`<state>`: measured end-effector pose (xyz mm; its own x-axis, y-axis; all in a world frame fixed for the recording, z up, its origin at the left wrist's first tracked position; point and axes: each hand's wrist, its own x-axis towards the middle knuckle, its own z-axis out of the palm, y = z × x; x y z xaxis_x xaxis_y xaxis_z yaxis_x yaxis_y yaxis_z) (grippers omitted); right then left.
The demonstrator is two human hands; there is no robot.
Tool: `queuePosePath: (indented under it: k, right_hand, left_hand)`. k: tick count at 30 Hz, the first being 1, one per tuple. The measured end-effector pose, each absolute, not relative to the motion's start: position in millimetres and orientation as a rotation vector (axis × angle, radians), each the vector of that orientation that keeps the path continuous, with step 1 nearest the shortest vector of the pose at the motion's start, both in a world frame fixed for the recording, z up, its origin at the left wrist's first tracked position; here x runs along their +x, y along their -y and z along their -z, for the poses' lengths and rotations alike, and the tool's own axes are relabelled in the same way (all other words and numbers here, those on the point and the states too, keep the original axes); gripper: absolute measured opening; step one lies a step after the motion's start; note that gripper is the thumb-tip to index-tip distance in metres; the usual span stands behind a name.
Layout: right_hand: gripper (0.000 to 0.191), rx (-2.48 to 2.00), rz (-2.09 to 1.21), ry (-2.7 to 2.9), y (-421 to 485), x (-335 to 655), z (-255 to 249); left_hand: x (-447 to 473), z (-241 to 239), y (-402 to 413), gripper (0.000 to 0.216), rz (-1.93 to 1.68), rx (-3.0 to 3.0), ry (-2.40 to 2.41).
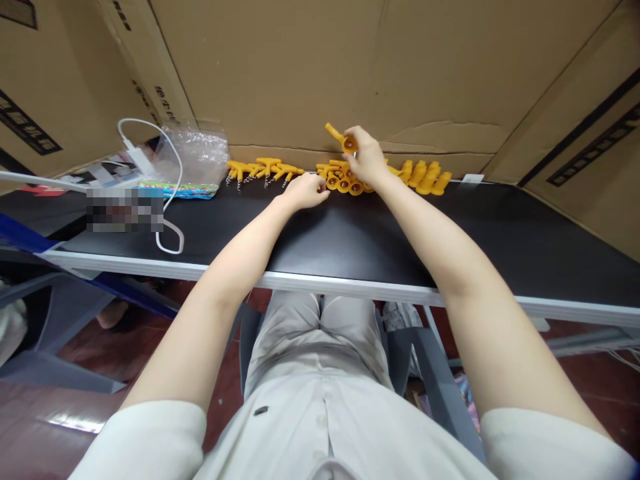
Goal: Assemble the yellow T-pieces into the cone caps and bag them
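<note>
My right hand [366,157] is raised at the back of the black table [350,233], pinched shut on a yellow plastic piece [343,139] with a round cup end. My left hand [305,190] rests curled on the table beside a cluster of yellow cup pieces [343,181]; its fingertips pinch something small that I cannot make out. Left of it lie several yellow branched pieces with metal screws [263,170]. Right of my right hand sits a row of yellow rounded pieces [425,177].
Cardboard walls [350,67] close off the back and right of the table. A clear plastic bag [193,157], a white charger and cable [165,193] and a colourful flat pack [175,190] lie at the left. The table's white front edge [325,283] runs above my lap.
</note>
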<state>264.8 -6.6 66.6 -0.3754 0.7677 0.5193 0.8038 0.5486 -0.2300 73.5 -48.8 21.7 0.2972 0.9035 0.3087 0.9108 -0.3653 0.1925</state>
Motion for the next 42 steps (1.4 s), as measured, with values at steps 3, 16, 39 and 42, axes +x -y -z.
queuePosePath:
  k: [3,16,39,42]
  right_hand:
    - [0.057,-1.365,0.128,2.345,0,252,-54]
    - [0.052,-1.643,-0.156,2.43,-9,240,-61]
    - [0.047,-2.112,0.045,1.969,-23,384,-56]
    - [0.045,-2.153,0.142,2.001,-15,379,-59]
  left_hand:
    - [73,-23,50,0.032,0.553,-2.513,1.783]
    - [76,-29,58,0.035,0.471,-2.574,1.79]
    - [74,-28,57,0.035,0.463,-2.635,1.777]
    - [75,-29,58,0.034,0.479,-2.637,1.794]
